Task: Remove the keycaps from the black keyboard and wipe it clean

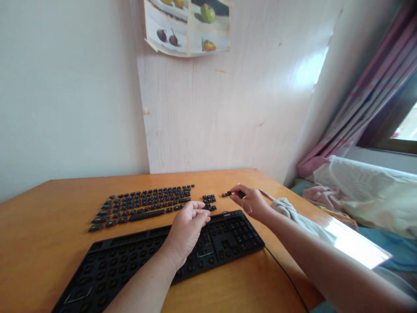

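A black keyboard base (pixel 224 243) with its keycaps removed lies slantwise at the front of the desk, showing rows of bare key sockets. Behind it, loose black keycaps (pixel 143 202) are laid out in keyboard-like rows, with a smaller cluster of keycaps (pixel 209 198) to their right. My left hand (pixel 187 230) is above the middle of the base, its fingers curled together beside that cluster; whatever they hold, if anything, is hidden. Further right, my right hand (pixel 250 201) pinches a black keycap (pixel 241 194) just beside a short row of keycaps (pixel 225 194).
The wooden desk (pixel 39 226) meets a pale wall panel at the back. A keyboard cable (pixel 283 269) runs from the base's right end toward the front edge. Knotted grey cloth (pixel 285 208) lies beyond my right forearm, near a bright reflective sheet (pixel 355 243).
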Motion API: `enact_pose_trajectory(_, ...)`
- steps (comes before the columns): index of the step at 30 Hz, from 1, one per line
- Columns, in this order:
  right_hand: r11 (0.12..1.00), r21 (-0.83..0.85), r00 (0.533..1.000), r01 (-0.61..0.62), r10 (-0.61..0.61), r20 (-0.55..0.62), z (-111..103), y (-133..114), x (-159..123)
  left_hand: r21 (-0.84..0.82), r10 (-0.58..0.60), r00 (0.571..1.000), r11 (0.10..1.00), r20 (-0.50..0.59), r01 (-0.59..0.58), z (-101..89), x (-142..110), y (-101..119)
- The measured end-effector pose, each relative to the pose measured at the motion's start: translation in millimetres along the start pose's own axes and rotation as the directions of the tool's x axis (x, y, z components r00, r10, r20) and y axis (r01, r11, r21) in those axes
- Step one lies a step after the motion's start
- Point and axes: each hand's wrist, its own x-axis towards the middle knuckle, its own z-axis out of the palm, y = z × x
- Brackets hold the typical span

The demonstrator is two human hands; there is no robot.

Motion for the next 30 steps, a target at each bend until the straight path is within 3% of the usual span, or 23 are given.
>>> enact_pose_trajectory(4,0.969,-0.108,0.972,-0.221,0.228,0.051,-3,40,17,0.03,0.0,1.0,1.0,-0.013,0.001,-1.5,1,-1)
enact_pose_trajectory(11,0.95,-0.177,0.953,-0.258,0.28,0.113,14,76,32,0.065,-0.01,1.0,0.998,-0.006,0.01,-3.2,2,-1)
enact_pose_trajectory(17,0.94,-0.232,0.945,-0.249,0.288,0.153,26,84,41,0.099,-0.011,1.0,0.995,-0.004,0.011,-4.1,2,-2)
enact_pose_trajectory(30,0.947,-0.26,0.949,-0.188,0.243,0.2,25,85,42,0.084,-0.02,1.0,0.996,-0.013,0.021,-2.9,2,-1)
